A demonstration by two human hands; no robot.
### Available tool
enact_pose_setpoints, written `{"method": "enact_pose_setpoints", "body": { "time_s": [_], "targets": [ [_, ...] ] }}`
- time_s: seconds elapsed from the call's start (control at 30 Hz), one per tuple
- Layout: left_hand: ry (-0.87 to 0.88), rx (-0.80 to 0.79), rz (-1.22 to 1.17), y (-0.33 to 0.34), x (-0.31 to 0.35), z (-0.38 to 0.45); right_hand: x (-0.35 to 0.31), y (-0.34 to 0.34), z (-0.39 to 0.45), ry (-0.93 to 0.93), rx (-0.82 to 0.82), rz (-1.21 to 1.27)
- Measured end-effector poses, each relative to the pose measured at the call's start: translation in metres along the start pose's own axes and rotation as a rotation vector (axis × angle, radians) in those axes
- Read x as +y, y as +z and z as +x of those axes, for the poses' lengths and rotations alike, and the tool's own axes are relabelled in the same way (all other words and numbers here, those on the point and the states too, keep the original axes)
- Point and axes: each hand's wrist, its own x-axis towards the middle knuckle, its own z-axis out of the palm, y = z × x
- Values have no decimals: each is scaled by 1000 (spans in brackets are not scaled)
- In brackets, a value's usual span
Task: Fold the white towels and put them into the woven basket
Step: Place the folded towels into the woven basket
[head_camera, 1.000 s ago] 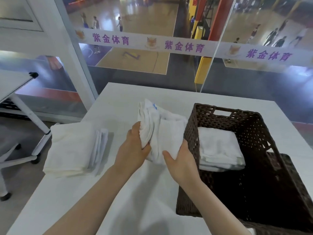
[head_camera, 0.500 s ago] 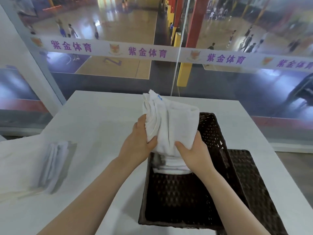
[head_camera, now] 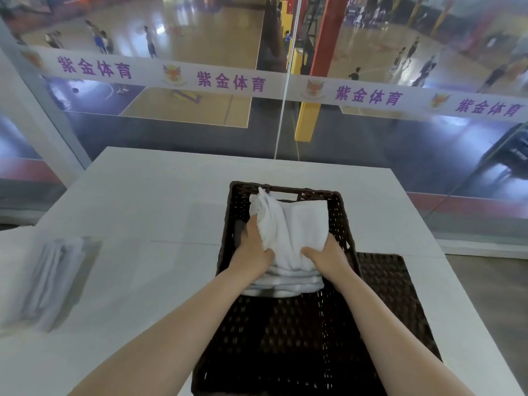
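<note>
We see both hands on one folded white towel [head_camera: 297, 230], inside the far end of the woven basket [head_camera: 343, 218]. Left hand [head_camera: 251, 247] grips its left edge, thumb curled over the cloth. Right hand [head_camera: 328, 255] grips the near right corner. The towel sits on a stack of folded towels [head_camera: 285, 284] already in the basket. More white towels [head_camera: 48, 275] lie on the table [head_camera: 148, 201], well left of the basket, blurred.
</note>
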Motion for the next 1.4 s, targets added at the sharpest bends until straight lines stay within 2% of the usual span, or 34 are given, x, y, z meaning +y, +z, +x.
{"method": "enact_pose_setpoints", "body": {
  "time_s": [0.13, 0.23, 0.37, 0.43, 0.53, 0.63, 0.73, 0.9, 1.13, 1.4],
  "targets": [
    [-70, -32, 129, 4, -17, 13, 3, 1, 19, 33, -82, -82],
    [-49, 28, 348, 4, -19, 15, 0, -4, 28, 21, -69, -175],
    [183, 96, 926, 9, -16, 19, 2, -3, 29, -134, 1, -468],
    [311, 24, 1044, 9, -15, 25, -1, 2, 27, -258, 57, -667],
    [259, -194, 1069, 12, -20, 31, -1, 12, 27, -410, 44, -919],
    [101, -326, 1060, 15, -26, 31, 12, 20, 29, -322, -126, -1011],
    [39, -384, 1057, 17, -30, 32, 18, 21, 34, -264, -203, -953],
    [-25, -439, 1096, 20, -39, 29, 22, 22, 33, -240, -279, -854],
    [-40, -437, 1139, 24, -46, 28, 28, 34, 27, -232, -254, -949],
    [137, -378, 1097, 17, -30, 19, 18, 27, 9, -213, -131, -985]
  ]
}}
